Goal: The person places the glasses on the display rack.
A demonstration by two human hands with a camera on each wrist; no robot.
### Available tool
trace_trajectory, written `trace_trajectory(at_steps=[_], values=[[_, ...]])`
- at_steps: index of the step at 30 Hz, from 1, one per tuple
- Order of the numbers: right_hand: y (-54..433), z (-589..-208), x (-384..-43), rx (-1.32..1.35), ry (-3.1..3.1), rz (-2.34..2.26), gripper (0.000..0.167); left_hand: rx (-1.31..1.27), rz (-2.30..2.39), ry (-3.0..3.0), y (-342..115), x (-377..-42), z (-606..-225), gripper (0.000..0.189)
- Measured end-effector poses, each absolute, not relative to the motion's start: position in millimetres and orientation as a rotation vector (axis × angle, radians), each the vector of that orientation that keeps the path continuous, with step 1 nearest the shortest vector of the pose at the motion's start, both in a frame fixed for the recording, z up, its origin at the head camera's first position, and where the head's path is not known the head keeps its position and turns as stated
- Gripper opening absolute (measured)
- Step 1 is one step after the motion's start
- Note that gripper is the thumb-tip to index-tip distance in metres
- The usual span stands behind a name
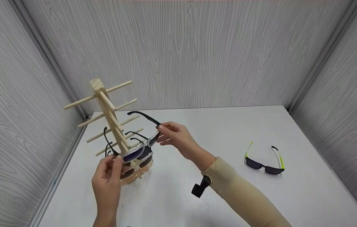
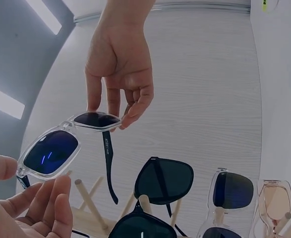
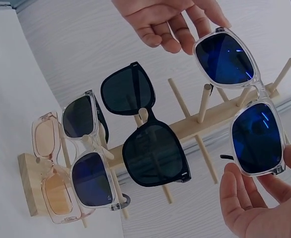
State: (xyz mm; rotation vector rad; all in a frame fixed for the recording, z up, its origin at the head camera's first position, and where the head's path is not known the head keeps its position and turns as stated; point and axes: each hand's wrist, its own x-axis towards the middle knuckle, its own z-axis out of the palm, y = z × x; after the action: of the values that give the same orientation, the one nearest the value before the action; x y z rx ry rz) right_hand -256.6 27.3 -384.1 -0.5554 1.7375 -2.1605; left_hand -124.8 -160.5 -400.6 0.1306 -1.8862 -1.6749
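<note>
Sunglasses with a clear frame and dark blue lenses (image 1: 134, 154) are held up between both hands, in front of a wooden eyewear rack (image 1: 105, 105). My left hand (image 1: 107, 179) pinches one end of the frame near its hinge. At the other end, my right hand (image 1: 180, 138) grips between thumb and fingers. The black temples are unfolded and point toward the rack. Lower on the rack hang black sunglasses (image 3: 155, 153), another clear-framed pair (image 3: 92, 179) and a peach-tinted pair (image 3: 57, 193). Bare pegs (image 1: 119, 85) stick out above them.
Dark sunglasses with yellow-green temples (image 1: 273, 170) lie unfolded on the right of the white table (image 1: 178, 201). Grey wood-patterned panels (image 1: 191, 56) enclose the back and sides. A small black camera mount (image 1: 200, 188) juts from the right sleeve.
</note>
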Motion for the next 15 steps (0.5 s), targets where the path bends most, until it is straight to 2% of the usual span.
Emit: trace_trajectory(at_steps=[15], values=[[0.2,-376.9,-259.1,-0.506,1.839,-2.110,0.026,0.239,-1.554,-1.885,-184.7,-134.8,-403.5,0.025]])
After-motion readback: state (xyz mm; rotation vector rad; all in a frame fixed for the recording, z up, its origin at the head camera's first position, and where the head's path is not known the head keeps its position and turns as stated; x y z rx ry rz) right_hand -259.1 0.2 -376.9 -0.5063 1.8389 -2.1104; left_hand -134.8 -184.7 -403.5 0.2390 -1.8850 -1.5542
